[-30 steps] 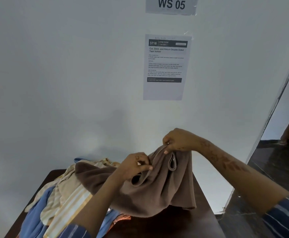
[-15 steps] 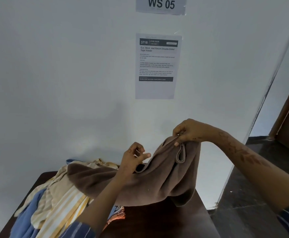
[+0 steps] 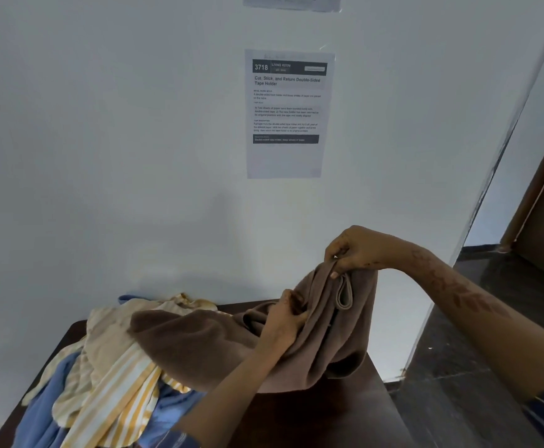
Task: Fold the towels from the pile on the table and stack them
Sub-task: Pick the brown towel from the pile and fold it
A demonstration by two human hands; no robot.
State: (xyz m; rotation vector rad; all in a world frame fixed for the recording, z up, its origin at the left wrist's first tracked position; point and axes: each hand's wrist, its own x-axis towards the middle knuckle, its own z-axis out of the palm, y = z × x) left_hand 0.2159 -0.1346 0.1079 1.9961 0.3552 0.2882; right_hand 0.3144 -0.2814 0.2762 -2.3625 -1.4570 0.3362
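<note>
Above the table [image 3: 345,415], the right hand [image 3: 356,250] pinches the brown towel [image 3: 206,344] by its corner (beside the loop) while the left hand [image 3: 285,318] grips a lower fold, probably seeking an edge to spread it.

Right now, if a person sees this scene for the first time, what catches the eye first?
First the brown towel, lifted above the dark table at the centre right: the right hand pinches its top edge near a hanging loop, and the left hand grips it lower down. Left of it lies a loose pile of towels, blue, beige and yellow-striped. A printed sheet is stuck on the white wall above.
</note>
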